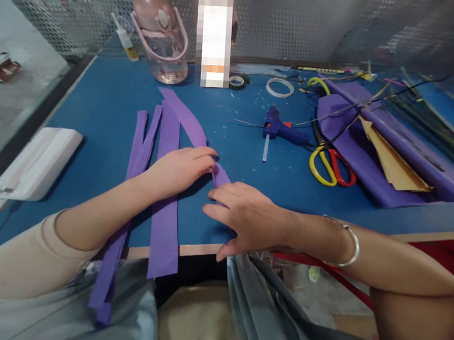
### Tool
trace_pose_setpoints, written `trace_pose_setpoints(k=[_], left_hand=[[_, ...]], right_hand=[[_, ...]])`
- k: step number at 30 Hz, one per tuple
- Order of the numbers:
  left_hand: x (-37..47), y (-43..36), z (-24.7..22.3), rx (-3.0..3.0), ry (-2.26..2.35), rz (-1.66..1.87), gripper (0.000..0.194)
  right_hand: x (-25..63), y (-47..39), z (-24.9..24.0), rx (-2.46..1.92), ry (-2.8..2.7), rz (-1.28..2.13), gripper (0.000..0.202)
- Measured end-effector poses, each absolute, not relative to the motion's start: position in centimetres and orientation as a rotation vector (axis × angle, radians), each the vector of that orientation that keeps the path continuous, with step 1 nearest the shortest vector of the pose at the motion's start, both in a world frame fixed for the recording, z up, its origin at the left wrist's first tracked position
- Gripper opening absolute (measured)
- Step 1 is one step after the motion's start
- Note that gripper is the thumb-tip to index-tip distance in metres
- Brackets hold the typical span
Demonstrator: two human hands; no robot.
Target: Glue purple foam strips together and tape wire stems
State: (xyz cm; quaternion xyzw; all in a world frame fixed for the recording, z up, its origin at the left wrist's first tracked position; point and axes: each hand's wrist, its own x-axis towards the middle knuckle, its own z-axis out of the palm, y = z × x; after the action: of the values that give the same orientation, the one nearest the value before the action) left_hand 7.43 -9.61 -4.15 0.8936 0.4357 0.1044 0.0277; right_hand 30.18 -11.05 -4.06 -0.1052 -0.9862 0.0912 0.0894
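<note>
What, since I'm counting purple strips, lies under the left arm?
Narrow purple strips pass beneath the forearm, and a wide strip beneath the left hand, all showing on both sides. The stretches directly beneath are covered, so any join there cannot be seen.

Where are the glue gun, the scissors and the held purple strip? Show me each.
Glue gun [279, 129]: head view, on its blue body.
Scissors [333, 158]: head view, on the red handle.
Held purple strip [187, 119]: head view, on its far stretch.
</note>
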Motion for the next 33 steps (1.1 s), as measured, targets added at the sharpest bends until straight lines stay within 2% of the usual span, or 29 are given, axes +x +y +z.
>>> trace_pose_setpoints(k=[2,6,11,13,16,20,22,24,26,29,33], left_hand=[[6.7,-8.9,-4.3,2.630,1.368,0.379,0.021],[4.2,-6.3,-3.8,2.600,1.519,0.371,0.044],[1.4,-3.9,-2.8,2.578,1.744,0.362,0.036],[0.9,-3.9,-2.7,2.551,1.790,0.381,0.033],[1.0,-4.8,-2.5,2.490,1.948,0.491,0.035],[2.8,-6.9,-1.5,2.478,2.181,0.593,0.056],[4.1,-8.1,-0.9,2.702,1.845,0.477,0.050],[5.6,-9.5,-0.8,2.823,1.244,0.317,0.037],[7.0,-10.6,-1.1,2.736,0.860,0.197,0.030],[8.4,-11.6,-2.2,2.659,0.707,0.206,0.027],[9.0,-11.2,-3.2,2.707,0.702,0.235,0.028]], right_hand=[[30.1,-11.3,-3.9,-0.235,-2.985,0.246,0.064],[30.0,-11.1,-3.9,-0.132,-3.031,0.285,0.056],[30.3,-10.8,-4.6,-0.220,-2.952,0.361,0.071],[30.4,-10.7,-4.9,-0.238,-2.913,0.448,0.071],[30.5,-10.4,-5.1,-0.215,-2.791,0.654,0.057],[30.5,-9.7,-4.6,-0.146,-2.563,0.939,0.018],[30.6,-9.3,-4.1,-0.207,-2.452,0.965,0.006],[30.9,-8.9,-3.8,-0.338,-2.370,0.887,0.012],[31.2,-8.6,-3.8,-0.491,-2.333,0.806,0.013],[31.5,-8.4,-3.9,-0.638,-2.375,0.804,0.013],[31.7,-8.3,-4.0,-0.537,-2.556,0.839,0.012]])
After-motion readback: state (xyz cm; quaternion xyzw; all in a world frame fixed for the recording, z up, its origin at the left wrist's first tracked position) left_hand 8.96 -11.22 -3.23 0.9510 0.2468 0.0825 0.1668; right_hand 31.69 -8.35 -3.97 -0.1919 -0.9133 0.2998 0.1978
